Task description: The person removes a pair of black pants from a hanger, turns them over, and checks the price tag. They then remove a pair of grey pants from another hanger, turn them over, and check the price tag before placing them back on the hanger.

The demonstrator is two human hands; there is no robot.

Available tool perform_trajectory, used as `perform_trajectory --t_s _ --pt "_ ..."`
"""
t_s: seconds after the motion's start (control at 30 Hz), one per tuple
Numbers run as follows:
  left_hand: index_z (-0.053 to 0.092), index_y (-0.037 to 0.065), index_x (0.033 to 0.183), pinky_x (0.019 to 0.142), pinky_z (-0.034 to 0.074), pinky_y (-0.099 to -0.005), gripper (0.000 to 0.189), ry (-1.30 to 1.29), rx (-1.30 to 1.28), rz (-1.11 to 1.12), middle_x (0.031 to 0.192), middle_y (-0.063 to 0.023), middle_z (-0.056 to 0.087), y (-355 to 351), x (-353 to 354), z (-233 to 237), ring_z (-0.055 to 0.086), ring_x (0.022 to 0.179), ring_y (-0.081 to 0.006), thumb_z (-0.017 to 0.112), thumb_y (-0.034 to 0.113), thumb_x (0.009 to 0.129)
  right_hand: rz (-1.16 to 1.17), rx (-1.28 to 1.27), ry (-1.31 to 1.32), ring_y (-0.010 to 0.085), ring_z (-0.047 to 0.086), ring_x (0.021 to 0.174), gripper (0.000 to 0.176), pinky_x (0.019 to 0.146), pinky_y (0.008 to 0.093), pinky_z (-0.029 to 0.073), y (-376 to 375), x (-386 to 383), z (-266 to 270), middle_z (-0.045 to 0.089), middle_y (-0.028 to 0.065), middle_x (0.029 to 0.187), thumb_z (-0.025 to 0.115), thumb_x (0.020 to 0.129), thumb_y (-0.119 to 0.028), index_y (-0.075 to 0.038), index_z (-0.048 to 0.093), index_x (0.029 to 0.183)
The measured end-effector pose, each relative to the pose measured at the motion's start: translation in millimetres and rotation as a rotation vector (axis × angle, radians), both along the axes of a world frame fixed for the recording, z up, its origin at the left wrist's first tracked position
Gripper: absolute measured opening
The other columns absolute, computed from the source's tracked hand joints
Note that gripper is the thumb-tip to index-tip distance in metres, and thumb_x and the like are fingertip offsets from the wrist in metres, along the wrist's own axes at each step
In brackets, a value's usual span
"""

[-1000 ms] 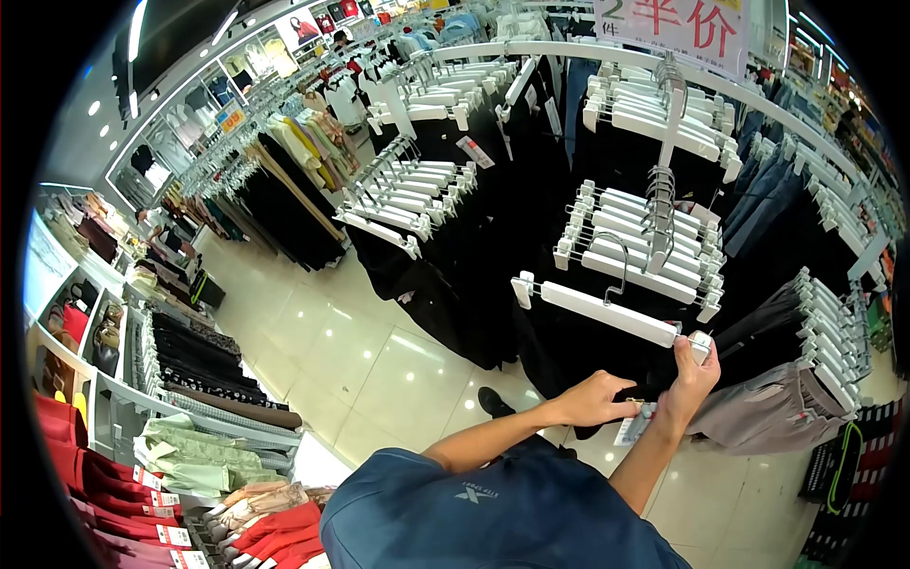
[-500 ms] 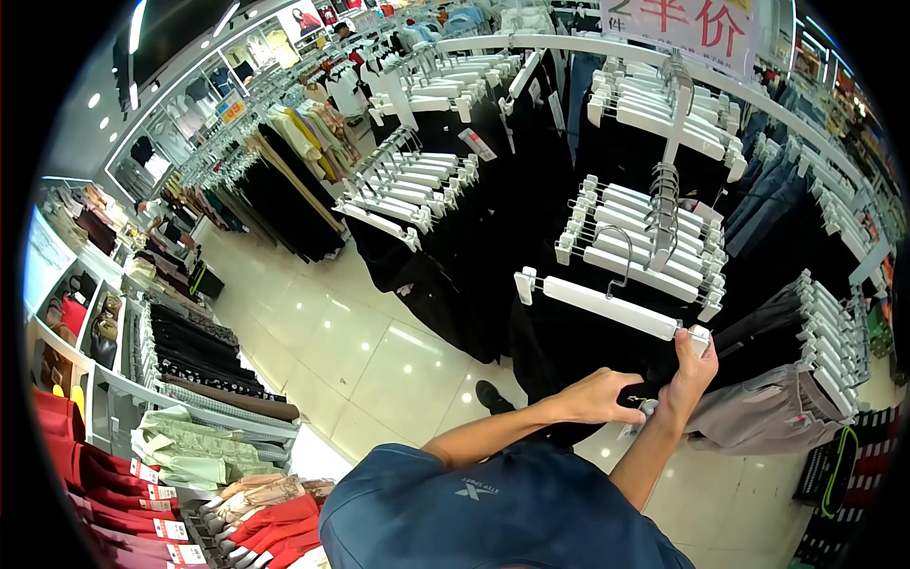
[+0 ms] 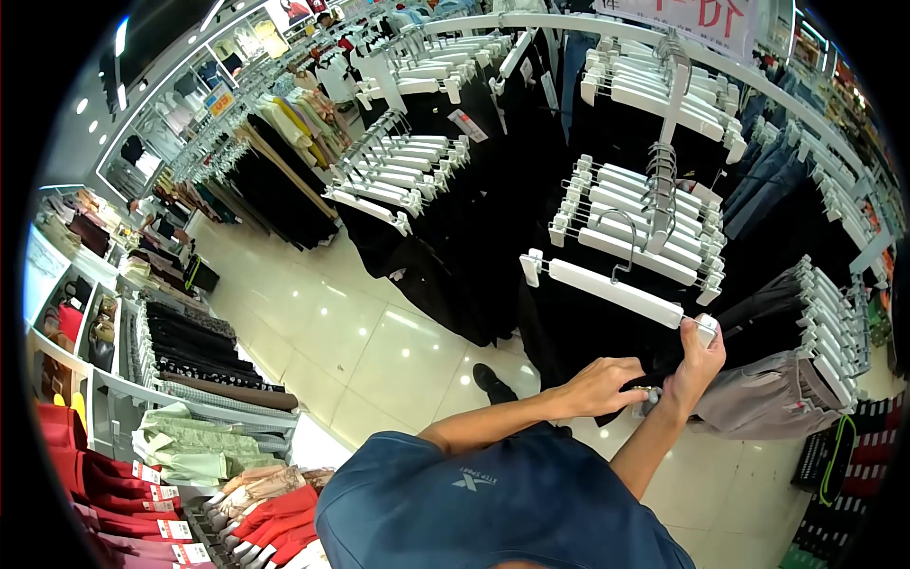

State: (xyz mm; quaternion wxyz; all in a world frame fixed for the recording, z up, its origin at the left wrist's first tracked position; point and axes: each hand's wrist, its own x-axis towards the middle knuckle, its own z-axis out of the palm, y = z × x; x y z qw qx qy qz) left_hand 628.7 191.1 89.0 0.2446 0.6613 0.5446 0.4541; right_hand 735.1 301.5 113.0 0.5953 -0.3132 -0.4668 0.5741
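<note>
One large rack, hung with rows of white hangers, is set ahead of both hands. A black garment is suspended from the nearest hanger, just beyond the left hand; its lower folds cannot be told from the shadows. Grey trousers are hung just right of the right hand. The nearest hanger has been drawn slightly rightward against the rows since half a second ago, its right end gripped by the right hand, with the thumb laid on the white clip. The left hand has been brought a little nearer, and dark cloth appears pinched in its fingers. Below it, a pale tag seen a second ago is no longer made out; only a small shiny piece is shown between the hands. By judgement, the work has been narrowed to the cloth under the clip.
</note>
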Motion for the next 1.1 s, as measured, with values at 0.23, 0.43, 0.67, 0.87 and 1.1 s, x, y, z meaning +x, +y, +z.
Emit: perform_trajectory --t_s 0.23,0.43,0.67,0.87,1.1 --pt "0.058 -0.008 0.086 0.06 0.045 -0.0385 0.026 -0.07 -0.035 -0.101 0.079 -0.0168 0.055 3.5 -16.7 4.8 0.057 0.07 -0.0341 0.067 0.014 0.077 0.016 0.006 0.023 0.0037 0.041 0.068 0.024 0.062 0.0187 0.033 -5.8 -1.7 5.7 0.051 -0.0052 0.076 0.078 0.077 -0.011 -0.004 0.057 0.086" --pt "0.051 -0.005 0.079 0.055 0.04 -0.0339 0.023 -0.129 -0.039 -0.119 0.069 -0.0131 0.047 9.7 -24.2 2.1 0.047 0.061 -0.0199 0.068 0.011 0.077 0.013 -0.056 0.085 0.0042 0.047 0.07 0.025 0.064 0.0204 0.038 -7.5 -5.8 5.6 0.055 -0.0043 0.078 0.079 0.076 -0.011 -0.002 0.061 0.089" --pt "0.059 -0.009 0.1 0.07 0.046 -0.0248 0.026 -0.104 -0.26 -0.141 0.085 -0.0081 0.063 8.2 -25.7 9.1 0.054 0.078 -0.0101 0.063 0.01 0.083 0.048 -0.082 0.111 0.0052 0.053 0.071 0.029 0.067 0.02 0.041 -2.3 -0.9 2.0 0.06 -0.0011 0.08 0.082 0.074 -0.017 -0.001 0.061 0.088" --pt "0.057 -0.015 0.109 0.072 0.048 -0.0279 0.042 -0.252 -0.319 -0.17 0.088 -0.0208 0.064 12.7 -26.4 -11.9 0.058 0.073 -0.0151 0.064 0.018 0.084 0.078 -0.124 0.176 0.0036 0.049 0.069 0.029 0.064 0.0188 0.039 0.1 -0.1 -0.5 0.057 -0.0031 0.076 0.082 0.074 -0.019 -0.003 0.06 0.085" --pt "0.06 -0.007 0.095 0.064 0.045 -0.0227 0.018 -0.406 -0.368 -0.25 0.075 -0.0015 0.062 11.1 -25.0 2.4 0.052 0.068 -0.0059 0.058 0.01 0.089 0.187 -0.082 0.125 0.0041 0.053 0.076 0.035 0.073 0.0195 0.041 4.8 3.0 -12.0 0.061 -0.0012 0.083 0.081 0.076 -0.026 -0.002 0.062 0.094"
